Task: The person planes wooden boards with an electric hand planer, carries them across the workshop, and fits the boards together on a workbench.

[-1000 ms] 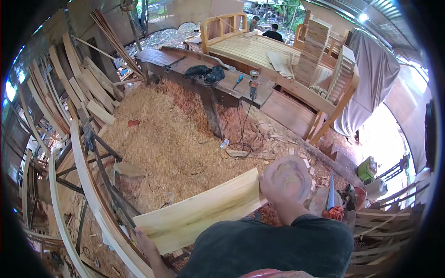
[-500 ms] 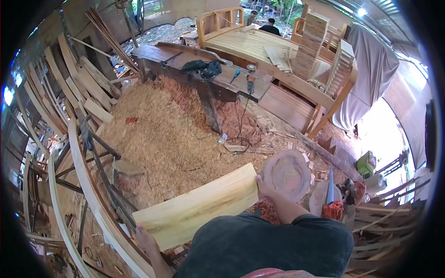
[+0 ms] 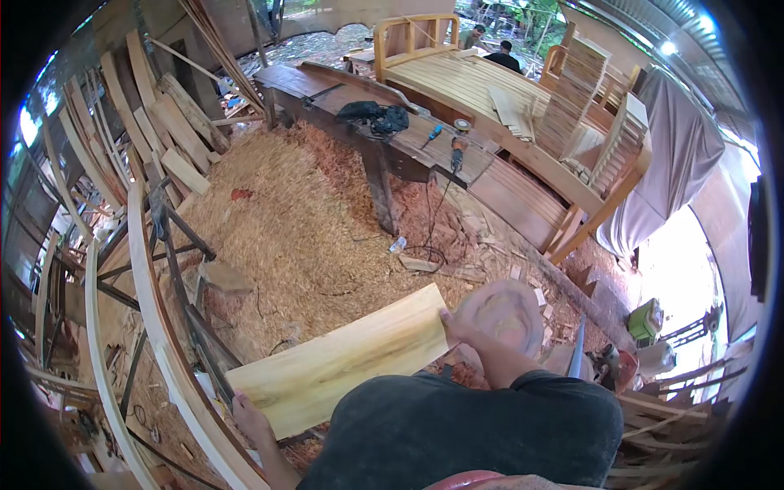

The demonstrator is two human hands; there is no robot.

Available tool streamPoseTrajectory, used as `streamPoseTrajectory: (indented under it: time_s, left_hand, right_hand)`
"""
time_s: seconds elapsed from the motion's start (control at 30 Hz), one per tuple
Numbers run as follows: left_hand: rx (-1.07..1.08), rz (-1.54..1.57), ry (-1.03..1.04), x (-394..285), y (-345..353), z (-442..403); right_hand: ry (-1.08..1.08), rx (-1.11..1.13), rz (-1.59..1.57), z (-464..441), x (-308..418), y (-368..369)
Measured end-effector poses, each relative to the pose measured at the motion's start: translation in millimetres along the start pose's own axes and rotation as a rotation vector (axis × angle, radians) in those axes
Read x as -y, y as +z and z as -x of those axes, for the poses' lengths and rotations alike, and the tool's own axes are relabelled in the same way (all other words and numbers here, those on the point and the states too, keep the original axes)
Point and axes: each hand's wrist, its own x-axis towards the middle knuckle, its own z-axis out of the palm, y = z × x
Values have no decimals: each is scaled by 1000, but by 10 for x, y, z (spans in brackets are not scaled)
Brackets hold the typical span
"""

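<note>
A wide, pale wooden board (image 3: 339, 359) with darker grain streaks is held in front of the body, its right end higher than its left. My left hand (image 3: 249, 418) grips the board's lower left end. At the opposite end, my right hand (image 3: 457, 327) has its fingers on the board's right edge. Just beyond my right hand is a round wooden piece (image 3: 508, 314) with a hollowed top.
Long curved planks (image 3: 155, 327) on a dark metal frame stand at the left. A workbench (image 3: 343, 98) carries a grinder (image 3: 458, 155). Behind it are a wooden bed frame (image 3: 457, 82) and two people (image 3: 504, 59). Sawdust (image 3: 286, 220) covers the ground.
The board and both my hands have shifted slightly left. The camera view has turned a little, so the workbench and bed frame appear further right.
</note>
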Motion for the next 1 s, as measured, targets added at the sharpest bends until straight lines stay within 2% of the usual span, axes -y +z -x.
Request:
streamPoseTrajectory:
  time_s: [0.07, 0.17, 0.27, 0.37, 0.5, 0.67, 0.77, 0.87, 0.97, 1.0]
  left_hand:
    - [1, -12, -39, -191, -5, 127]
    - [29, -41, -67, -426, 3, 263]
    - [-64, -70, -39, -574, 84, 385]
    - [-87, -155, -77, -745, 89, 525]
    - [-102, -171, -83, -621, 137, 597]
    - [-28, -132, -143, -724, 45, 605]
    - [-75, -131, -88, -538, 54, 457]
    - [-15, -103, -118, -615, -105, 376]
    - [-15, 43, -50, -218, -118, 137]
    - [1, 52, -60, -179, -173, 90]
  right_hand:
    - [30, 60, 6, -28, -12, -78]
    - [28, 134, -18, 428, 515, -442]
    - [60, 420, -183, 415, 499, -651]
    - [-24, 405, -140, 536, 638, -821]
    - [-40, 470, -36, 475, 641, -937]
    - [-47, 475, 63, 423, 627, -886]
    - [-85, 473, 70, 448, 596, -746]
    - [-194, 427, 90, 485, 578, -597]
    - [44, 442, 116, 591, 780, -516]
    - [27, 428, 126, 636, 795, -469]
